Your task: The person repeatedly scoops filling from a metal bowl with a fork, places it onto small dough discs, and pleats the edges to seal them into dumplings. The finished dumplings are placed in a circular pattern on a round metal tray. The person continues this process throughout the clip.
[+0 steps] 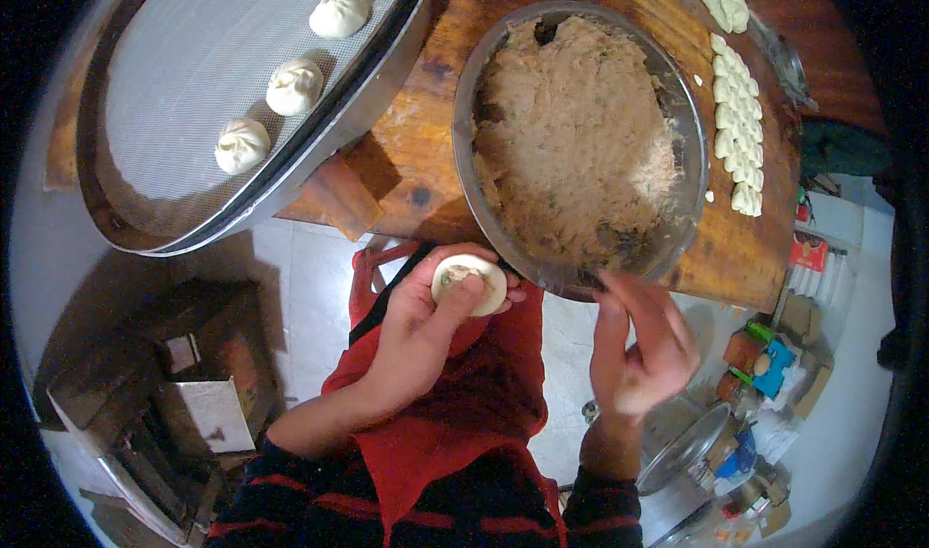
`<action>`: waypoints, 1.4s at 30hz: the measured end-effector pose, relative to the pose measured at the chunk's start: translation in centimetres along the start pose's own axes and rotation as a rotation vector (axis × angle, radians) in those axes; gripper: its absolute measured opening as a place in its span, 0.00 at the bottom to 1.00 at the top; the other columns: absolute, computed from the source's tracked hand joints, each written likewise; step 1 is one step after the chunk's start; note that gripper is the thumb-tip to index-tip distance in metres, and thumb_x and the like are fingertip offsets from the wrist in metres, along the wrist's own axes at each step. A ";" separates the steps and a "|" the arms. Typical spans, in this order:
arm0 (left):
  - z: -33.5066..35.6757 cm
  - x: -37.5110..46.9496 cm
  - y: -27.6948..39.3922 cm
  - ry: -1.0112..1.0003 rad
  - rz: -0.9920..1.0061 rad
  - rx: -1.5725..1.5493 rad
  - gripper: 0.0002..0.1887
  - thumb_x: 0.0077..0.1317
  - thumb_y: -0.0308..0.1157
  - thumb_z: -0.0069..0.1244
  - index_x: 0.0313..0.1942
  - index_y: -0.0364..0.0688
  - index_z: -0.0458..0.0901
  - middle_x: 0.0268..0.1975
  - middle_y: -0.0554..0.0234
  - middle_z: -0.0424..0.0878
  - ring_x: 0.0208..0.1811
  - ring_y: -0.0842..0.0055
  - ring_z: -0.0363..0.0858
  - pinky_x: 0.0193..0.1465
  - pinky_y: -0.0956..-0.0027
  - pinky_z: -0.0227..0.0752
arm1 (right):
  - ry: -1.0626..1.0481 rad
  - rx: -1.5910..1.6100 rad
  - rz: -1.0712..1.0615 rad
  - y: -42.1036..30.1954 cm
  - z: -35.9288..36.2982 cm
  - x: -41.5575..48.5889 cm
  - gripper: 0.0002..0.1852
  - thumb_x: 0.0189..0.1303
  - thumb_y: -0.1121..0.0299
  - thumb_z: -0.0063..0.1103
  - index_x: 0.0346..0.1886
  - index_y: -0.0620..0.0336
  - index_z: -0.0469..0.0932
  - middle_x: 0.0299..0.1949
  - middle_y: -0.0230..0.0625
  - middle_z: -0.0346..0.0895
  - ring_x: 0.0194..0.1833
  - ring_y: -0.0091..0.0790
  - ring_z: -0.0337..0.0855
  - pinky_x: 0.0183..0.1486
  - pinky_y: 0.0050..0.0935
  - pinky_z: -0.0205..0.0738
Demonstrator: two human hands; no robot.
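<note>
My left hand (417, 337) cradles a round dough wrapper (496, 290) in front of the table edge. A small dab of filling (455, 275) lies on the wrapper, with the left thumb resting over it. To the right, my right hand (646, 352) is raised at the near rim of a large metal bowl (465, 148), fingers bent and blurred. Whether it pinches anything cannot be made out. Pale brown minced filling (573, 119) fills much of the bowl, with a lighter patch at its right side.
A round steamer tray (181, 90) at upper left bears several pleated buns (294, 87). Cut dough pieces (737, 134) lie in rows on the wooden table (414, 148), below a larger dough lump (715, 0). Cluttered goods (769, 366) stand at right.
</note>
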State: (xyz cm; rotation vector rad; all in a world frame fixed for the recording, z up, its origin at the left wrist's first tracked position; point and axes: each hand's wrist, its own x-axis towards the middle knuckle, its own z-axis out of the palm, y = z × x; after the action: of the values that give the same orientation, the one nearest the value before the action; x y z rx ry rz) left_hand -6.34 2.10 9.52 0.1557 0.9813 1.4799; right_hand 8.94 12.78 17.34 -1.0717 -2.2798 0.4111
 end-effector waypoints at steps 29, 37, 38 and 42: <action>2.0 -1.3 1.4 -0.072 -0.133 -0.352 0.20 0.83 0.34 0.40 0.69 0.37 0.65 0.63 0.57 0.77 0.65 0.73 0.77 0.71 0.64 0.70 | -0.133 0.066 -0.360 1.2 2.1 -4.3 0.13 0.52 0.73 0.75 0.44 0.55 0.90 0.45 0.35 0.90 0.40 0.35 0.91 0.43 0.32 0.87; 1.5 -0.8 0.9 0.013 -0.087 -0.360 0.18 0.79 0.31 0.44 0.65 0.38 0.70 0.59 0.56 0.81 0.63 0.69 0.80 0.70 0.63 0.73 | -0.018 0.121 -0.150 0.6 0.4 -4.5 0.06 0.59 0.75 0.68 0.39 0.66 0.88 0.39 0.44 0.88 0.36 0.41 0.88 0.39 0.34 0.84; 1.5 -1.1 0.9 0.028 -0.081 -0.327 0.19 0.77 0.30 0.46 0.65 0.39 0.71 0.58 0.57 0.81 0.62 0.69 0.81 0.68 0.63 0.75 | -0.023 0.149 -0.126 0.4 0.5 -4.4 0.06 0.60 0.75 0.67 0.39 0.66 0.88 0.39 0.45 0.88 0.36 0.41 0.88 0.39 0.35 0.84; 1.6 -1.9 0.9 0.048 -0.064 -0.276 0.19 0.74 0.29 0.51 0.63 0.40 0.72 0.55 0.57 0.83 0.59 0.69 0.83 0.67 0.62 0.77 | -0.051 0.114 -0.140 -0.2 1.7 -4.3 0.08 0.58 0.76 0.70 0.41 0.63 0.89 0.40 0.40 0.89 0.36 0.39 0.90 0.40 0.34 0.85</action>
State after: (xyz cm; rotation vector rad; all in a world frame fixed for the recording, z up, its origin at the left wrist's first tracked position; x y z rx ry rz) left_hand -5.63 1.34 12.01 -0.1096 0.8032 1.5491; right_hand 9.95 9.28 14.47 -0.8488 -2.3280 0.5098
